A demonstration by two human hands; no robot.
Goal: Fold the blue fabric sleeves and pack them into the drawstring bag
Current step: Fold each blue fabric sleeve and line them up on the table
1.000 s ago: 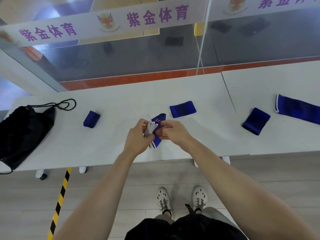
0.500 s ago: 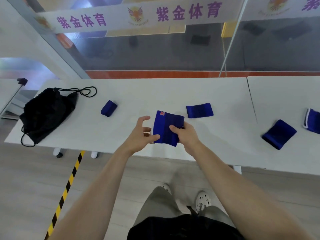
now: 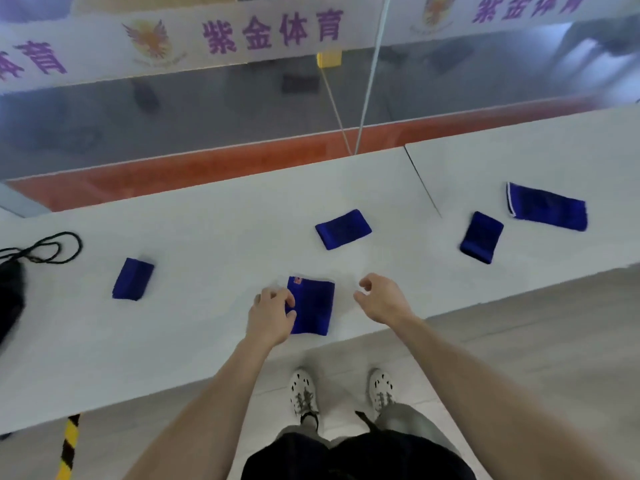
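A folded blue sleeve (image 3: 313, 306) with a small red tag lies flat near the front edge of the white table (image 3: 207, 237). My left hand (image 3: 270, 317) grips its left edge, thumb on the fabric. My right hand (image 3: 381, 299) hovers just right of it, fingers apart and holding nothing. Three more folded blue sleeves lie on the table: one at the left (image 3: 133, 279), one behind the hands (image 3: 343, 229), one at the right (image 3: 481, 237). A longer unfolded sleeve (image 3: 547, 210) lies at the far right. The black drawstring bag (image 3: 10, 299) sits at the left edge, mostly cut off.
The bag's black cord (image 3: 45, 249) loops across the table at the left. A seam (image 3: 424, 188) separates this table from a second one on the right. A glass wall (image 3: 207, 109) with a printed banner runs behind. Yellow-black tape (image 3: 67, 445) marks the floor.
The sleeve has gone from being held up in both hands to lying flat on the table. My right hand has let go and moved right; my left hand now grips its left edge.
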